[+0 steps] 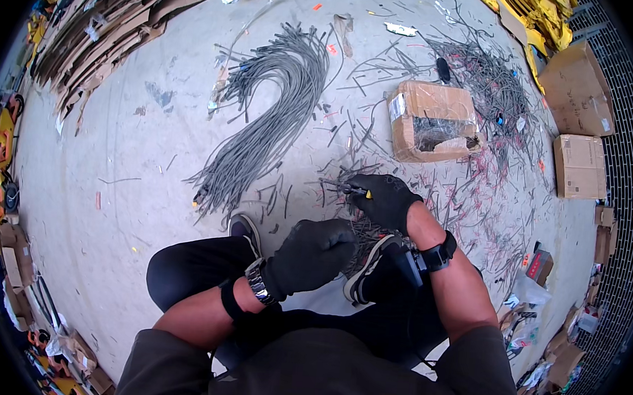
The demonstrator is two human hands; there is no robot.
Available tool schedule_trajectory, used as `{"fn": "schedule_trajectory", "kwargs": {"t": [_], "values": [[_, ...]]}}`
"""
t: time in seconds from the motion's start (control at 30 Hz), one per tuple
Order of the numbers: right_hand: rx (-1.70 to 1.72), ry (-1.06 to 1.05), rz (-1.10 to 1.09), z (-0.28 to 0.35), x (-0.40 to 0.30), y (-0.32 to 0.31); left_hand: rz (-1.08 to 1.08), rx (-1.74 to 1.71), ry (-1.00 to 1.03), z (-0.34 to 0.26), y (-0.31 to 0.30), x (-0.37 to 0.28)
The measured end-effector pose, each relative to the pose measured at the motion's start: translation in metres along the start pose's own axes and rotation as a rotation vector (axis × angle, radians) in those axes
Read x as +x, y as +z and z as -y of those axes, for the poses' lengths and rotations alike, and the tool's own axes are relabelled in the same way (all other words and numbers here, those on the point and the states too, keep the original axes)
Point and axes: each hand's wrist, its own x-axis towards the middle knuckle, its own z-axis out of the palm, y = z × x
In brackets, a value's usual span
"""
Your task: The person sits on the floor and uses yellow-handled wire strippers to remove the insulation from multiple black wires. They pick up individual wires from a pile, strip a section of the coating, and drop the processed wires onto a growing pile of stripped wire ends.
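My right hand [385, 199], in a black work glove, is closed around a small hand tool [356, 190], apparently pliers or cutters, with a yellow handle end showing. The tool's jaws point left, above loose cable offcuts on the floor. Nearer my body, my left hand [312, 252] is gloved too, its fingers curled in; whether anything is inside them is hidden. A pile of grey and red wire scraps [366, 237] lies between my shoes, partly covered by both hands. Ahead to the left, a long bundle of grey cables [284, 107] lies bent over on the concrete floor.
A torn cardboard box [433, 104] stands ahead on the right, a large cable tangle [489, 83] behind it. Flattened cardboard [108, 23] is stacked at far left. Cartons [580, 166] and yellow parts [543, 21] line the right side. Cable offcuts [448, 206] litter the floor.
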Motion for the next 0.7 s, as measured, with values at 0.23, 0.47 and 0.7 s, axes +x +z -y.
{"fn": "schedule_trajectory", "kwargs": {"t": [0.23,0.47,0.7], "values": [[-0.021,0.03,0.041,-0.016,0.006,0.003,0.107,0.03,0.089,-0.003,-0.003,-0.002],[-0.015,0.042,0.056,-0.018,0.008,-0.001,0.21,0.061,0.159,-0.002,-0.006,-0.004],[-0.063,0.065,0.067,-0.02,0.012,-0.005,0.285,0.042,0.233,-0.001,-0.006,-0.007]]}}
